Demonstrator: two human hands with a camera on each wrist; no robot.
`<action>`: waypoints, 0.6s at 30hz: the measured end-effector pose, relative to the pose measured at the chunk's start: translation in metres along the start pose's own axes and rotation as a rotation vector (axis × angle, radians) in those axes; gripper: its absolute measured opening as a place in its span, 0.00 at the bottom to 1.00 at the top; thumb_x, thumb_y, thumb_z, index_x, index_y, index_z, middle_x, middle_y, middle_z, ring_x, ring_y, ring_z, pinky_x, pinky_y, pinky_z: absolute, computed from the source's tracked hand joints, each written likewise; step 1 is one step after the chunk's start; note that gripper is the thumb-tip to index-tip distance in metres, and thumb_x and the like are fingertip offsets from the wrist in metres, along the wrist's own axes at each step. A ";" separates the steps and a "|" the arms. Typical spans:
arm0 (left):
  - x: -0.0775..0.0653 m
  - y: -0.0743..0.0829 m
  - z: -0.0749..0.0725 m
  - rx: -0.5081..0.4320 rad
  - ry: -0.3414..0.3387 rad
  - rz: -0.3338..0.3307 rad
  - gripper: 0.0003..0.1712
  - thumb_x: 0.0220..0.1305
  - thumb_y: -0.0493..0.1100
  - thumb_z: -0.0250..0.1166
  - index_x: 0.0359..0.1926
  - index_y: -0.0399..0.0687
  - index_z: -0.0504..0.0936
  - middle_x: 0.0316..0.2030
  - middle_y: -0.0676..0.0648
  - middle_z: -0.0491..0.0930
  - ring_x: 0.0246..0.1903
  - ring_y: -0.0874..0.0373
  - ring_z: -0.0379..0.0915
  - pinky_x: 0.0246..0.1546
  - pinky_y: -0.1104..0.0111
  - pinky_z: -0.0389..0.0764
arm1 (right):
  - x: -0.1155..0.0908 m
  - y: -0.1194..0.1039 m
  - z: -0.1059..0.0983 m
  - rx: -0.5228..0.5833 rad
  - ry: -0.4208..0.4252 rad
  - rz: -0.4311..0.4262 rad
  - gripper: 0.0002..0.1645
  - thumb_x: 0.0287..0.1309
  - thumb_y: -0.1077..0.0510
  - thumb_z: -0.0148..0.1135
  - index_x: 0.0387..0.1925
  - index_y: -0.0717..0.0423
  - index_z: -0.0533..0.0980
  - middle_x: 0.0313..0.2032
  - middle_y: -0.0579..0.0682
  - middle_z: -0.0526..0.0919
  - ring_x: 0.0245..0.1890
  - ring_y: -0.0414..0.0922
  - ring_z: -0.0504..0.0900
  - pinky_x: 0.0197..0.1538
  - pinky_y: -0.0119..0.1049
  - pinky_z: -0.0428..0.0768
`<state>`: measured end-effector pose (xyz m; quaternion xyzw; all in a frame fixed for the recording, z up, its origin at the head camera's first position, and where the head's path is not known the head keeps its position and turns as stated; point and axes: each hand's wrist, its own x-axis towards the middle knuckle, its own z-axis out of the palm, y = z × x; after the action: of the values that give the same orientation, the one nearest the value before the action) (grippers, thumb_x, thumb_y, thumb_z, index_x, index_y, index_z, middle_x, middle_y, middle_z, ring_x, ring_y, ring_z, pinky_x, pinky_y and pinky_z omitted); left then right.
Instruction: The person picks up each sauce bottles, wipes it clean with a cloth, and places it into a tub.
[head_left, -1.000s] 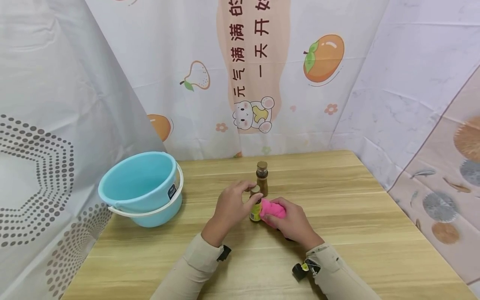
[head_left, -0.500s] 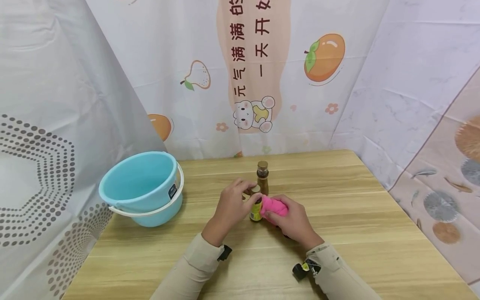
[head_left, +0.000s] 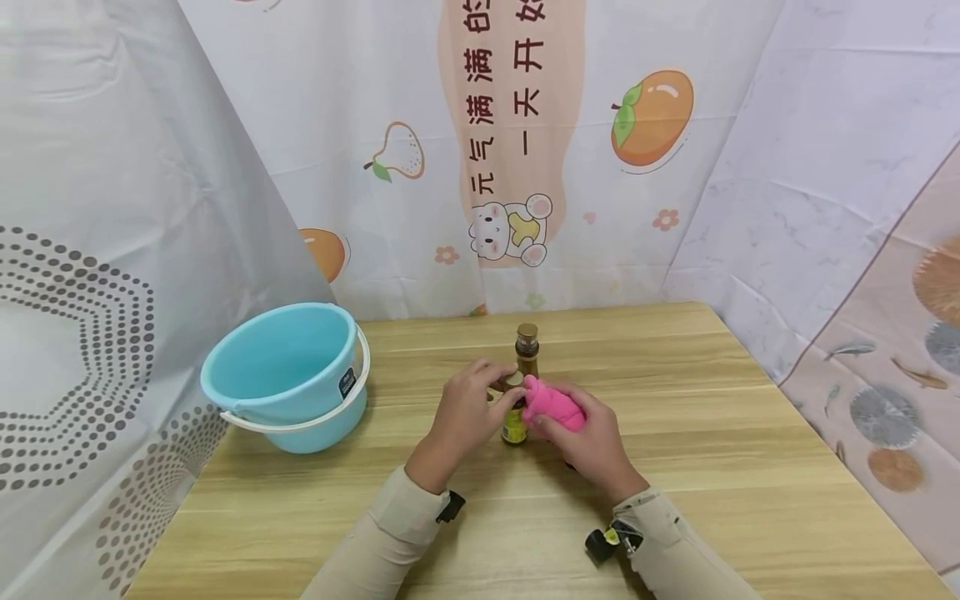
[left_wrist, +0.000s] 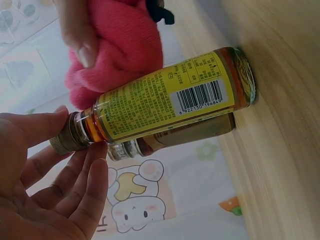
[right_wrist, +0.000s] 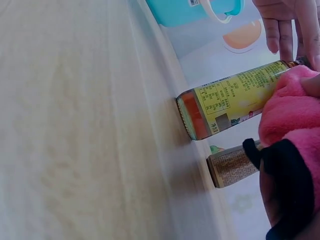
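Note:
A glass bottle with a yellow label [head_left: 514,428] stands upright on the wooden table. My left hand [head_left: 463,407] pinches its brown cap [left_wrist: 69,135] between thumb and fingers. In my right hand [head_left: 597,442] is a bunched pink plush cloth [head_left: 557,407], pressed to the bottle's right side near the neck. The right wrist view shows black trim [right_wrist: 287,182] on this cloth. Close behind the bottle is a second, darker one [head_left: 527,354] with a brown cap, partly hidden by the first bottle and the cloth.
A light blue bucket [head_left: 288,417] with a white handle stands at the left of the table [head_left: 720,433]. Printed curtains [head_left: 405,225] hang behind and at both sides. Small dark devices [head_left: 600,546] are strapped to the wrists.
My right hand has moved the pink cloth up along the yellow-labelled bottle, toward the neck. My left hand keeps its place at the cap, and the bottles stand where they were.

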<state>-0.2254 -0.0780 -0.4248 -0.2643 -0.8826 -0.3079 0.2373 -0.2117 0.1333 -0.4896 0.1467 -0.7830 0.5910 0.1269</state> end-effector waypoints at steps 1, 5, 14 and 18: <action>0.000 0.000 0.000 0.000 0.001 0.006 0.18 0.65 0.48 0.74 0.51 0.43 0.88 0.41 0.48 0.86 0.37 0.60 0.85 0.32 0.73 0.87 | 0.000 -0.002 0.000 0.006 0.001 -0.002 0.25 0.58 0.51 0.79 0.57 0.38 0.82 0.46 0.51 0.86 0.35 0.47 0.85 0.30 0.37 0.88; 0.000 0.001 0.000 0.006 0.000 0.016 0.18 0.65 0.48 0.74 0.51 0.43 0.88 0.41 0.47 0.86 0.37 0.60 0.85 0.31 0.75 0.85 | 0.001 -0.002 -0.001 -0.035 0.014 -0.082 0.27 0.58 0.52 0.78 0.60 0.37 0.81 0.55 0.45 0.84 0.42 0.46 0.84 0.34 0.34 0.88; 0.000 0.002 0.000 0.032 0.016 0.045 0.19 0.65 0.49 0.74 0.51 0.43 0.88 0.40 0.49 0.86 0.37 0.61 0.85 0.31 0.76 0.85 | 0.002 0.001 0.003 -0.130 0.059 -0.273 0.32 0.57 0.64 0.77 0.64 0.52 0.79 0.61 0.52 0.82 0.51 0.47 0.84 0.41 0.28 0.85; -0.001 0.001 0.000 0.032 0.020 0.052 0.18 0.65 0.49 0.74 0.51 0.43 0.89 0.40 0.49 0.86 0.37 0.61 0.85 0.31 0.78 0.84 | 0.002 0.000 0.005 -0.109 0.040 -0.320 0.31 0.58 0.68 0.74 0.63 0.56 0.80 0.60 0.54 0.84 0.53 0.47 0.84 0.49 0.26 0.84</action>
<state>-0.2241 -0.0775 -0.4245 -0.2799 -0.8778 -0.2902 0.2584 -0.2143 0.1280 -0.4905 0.2507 -0.7779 0.5226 0.2428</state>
